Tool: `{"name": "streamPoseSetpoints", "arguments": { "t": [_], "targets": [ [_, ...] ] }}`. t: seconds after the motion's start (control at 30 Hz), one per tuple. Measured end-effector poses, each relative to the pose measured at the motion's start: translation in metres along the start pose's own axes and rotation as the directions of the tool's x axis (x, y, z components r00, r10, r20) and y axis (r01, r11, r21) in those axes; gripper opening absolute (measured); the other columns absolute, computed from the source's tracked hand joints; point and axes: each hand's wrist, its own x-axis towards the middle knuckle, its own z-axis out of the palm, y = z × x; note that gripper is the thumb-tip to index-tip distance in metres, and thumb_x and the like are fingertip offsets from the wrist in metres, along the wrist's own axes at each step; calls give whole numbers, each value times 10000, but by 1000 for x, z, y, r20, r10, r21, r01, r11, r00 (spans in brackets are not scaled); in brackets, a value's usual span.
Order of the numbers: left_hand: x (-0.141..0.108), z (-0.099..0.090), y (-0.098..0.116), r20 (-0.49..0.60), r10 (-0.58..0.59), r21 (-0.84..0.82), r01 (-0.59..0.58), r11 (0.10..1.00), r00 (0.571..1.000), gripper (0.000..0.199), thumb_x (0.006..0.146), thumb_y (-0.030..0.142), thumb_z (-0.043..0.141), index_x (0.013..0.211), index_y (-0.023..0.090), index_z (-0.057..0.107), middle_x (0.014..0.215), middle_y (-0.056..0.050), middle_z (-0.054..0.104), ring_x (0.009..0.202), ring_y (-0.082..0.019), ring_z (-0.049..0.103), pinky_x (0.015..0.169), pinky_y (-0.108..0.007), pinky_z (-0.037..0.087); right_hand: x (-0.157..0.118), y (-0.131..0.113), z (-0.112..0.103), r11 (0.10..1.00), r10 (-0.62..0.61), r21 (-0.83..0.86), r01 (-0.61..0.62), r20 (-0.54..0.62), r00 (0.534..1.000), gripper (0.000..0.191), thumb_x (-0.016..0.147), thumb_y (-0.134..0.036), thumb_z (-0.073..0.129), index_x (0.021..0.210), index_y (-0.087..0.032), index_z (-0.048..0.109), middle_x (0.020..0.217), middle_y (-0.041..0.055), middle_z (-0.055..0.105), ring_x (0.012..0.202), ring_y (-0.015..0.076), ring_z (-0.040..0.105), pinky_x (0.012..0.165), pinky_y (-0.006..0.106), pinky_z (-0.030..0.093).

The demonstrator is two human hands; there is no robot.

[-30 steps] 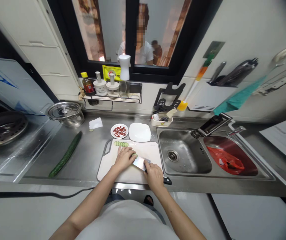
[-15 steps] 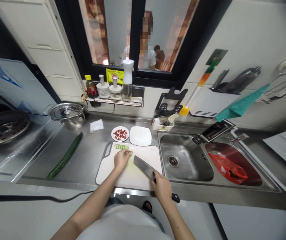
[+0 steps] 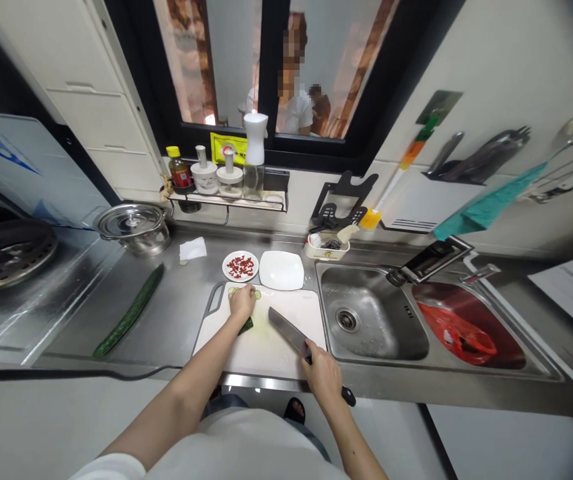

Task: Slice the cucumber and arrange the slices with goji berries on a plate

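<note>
On the white cutting board (image 3: 276, 353), thin cucumber slices (image 3: 232, 291) lie in a row at the upper left. My left hand (image 3: 243, 303) is over that row and partly covers it, fingers drawn together at a pale green slice (image 3: 257, 294) by the fingertips. Beneath my left wrist, the dark end of a cut cucumber piece (image 3: 247, 326) shows; the rest is hidden. My right hand (image 3: 324, 370) is closed round the black handle of a kitchen knife (image 3: 286, 330). Its blade points up and left over the board, apart from the cucumber.
Behind the board are a plate of chopped red pieces (image 3: 241, 267) and a square white plate (image 3: 281, 270). A whole cucumber (image 3: 130, 312) lies left, near a lidded pot (image 3: 136, 227). The sink (image 3: 371, 313) adjoins the right side. A person (image 3: 296, 110) shows in the window.
My left hand has moved up and slightly left, from the middle of the board to the row of slices. The cut cucumber piece now shows under my wrist. The knife has hardly moved.
</note>
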Motion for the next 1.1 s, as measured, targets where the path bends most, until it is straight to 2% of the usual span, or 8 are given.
{"name": "streamPoseSetpoints", "arguments": {
  "t": [0.27, 0.57, 0.73, 0.9, 1.0, 1.1],
  "targets": [
    [-4, -4, -3, 25, 120, 126, -123, 984, 992, 243, 838, 225, 484, 946, 238, 701, 1017, -72, 672, 982, -221, 557, 860, -339, 307, 0, 1, 4, 999, -21, 48, 21, -2, 1000, 431, 830, -241, 495, 1259, -237, 533, 1050, 64, 681, 964, 178, 620, 780, 242, 409],
    [-4, -3, -5, 8, 132, 145, -132, 981, 991, 254, 822, 208, 497, 937, 250, 720, 997, -82, 670, 980, -234, 540, 856, -363, 310, 1, -3, 6, 997, -5, 71, 4, 20, 1000, 434, 825, -251, 495, 1255, -228, 546, 1079, 71, 674, 1008, 185, 606, 802, 245, 398],
    [-4, -4, -7, -17, 58, 28, -57, 998, 998, 217, 810, 262, 541, 952, 262, 705, 1009, -60, 684, 1001, -243, 549, 856, -366, 338, 0, -5, 4, 991, 3, 135, -5, 14, 1000, 373, 833, -285, 491, 1190, -235, 582, 1033, 55, 688, 964, 181, 618, 758, 228, 389],
    [-14, -8, -26, -84, -29, -151, 16, 988, 996, 258, 834, 306, 520, 1031, 237, 673, 1020, -46, 689, 970, -205, 581, 819, -309, 393, 0, -7, 0, 977, -5, 214, 6, -5, 1000, 296, 878, -326, 424, 1080, -247, 625, 875, 37, 710, 826, 172, 639, 665, 221, 369],
    [-27, -12, -42, -68, -41, -137, 32, 990, 997, 279, 849, 313, 493, 1058, 243, 663, 1022, -40, 688, 968, -201, 590, 804, -298, 405, 2, -10, -2, 973, 15, 230, -14, -4, 1000, 305, 877, -320, 422, 1087, -242, 629, 865, 42, 712, 816, 173, 638, 650, 222, 357],
    [-42, -16, -54, -2, 24, -58, -24, 998, 1000, 306, 865, 383, 477, 1065, 247, 665, 1055, -49, 681, 996, -208, 590, 859, -313, 386, 5, -12, -2, 970, 19, 242, -17, -2, 1000, 329, 878, -327, 418, 1117, -232, 622, 876, 46, 712, 843, 176, 634, 663, 225, 352]
  ]
}}
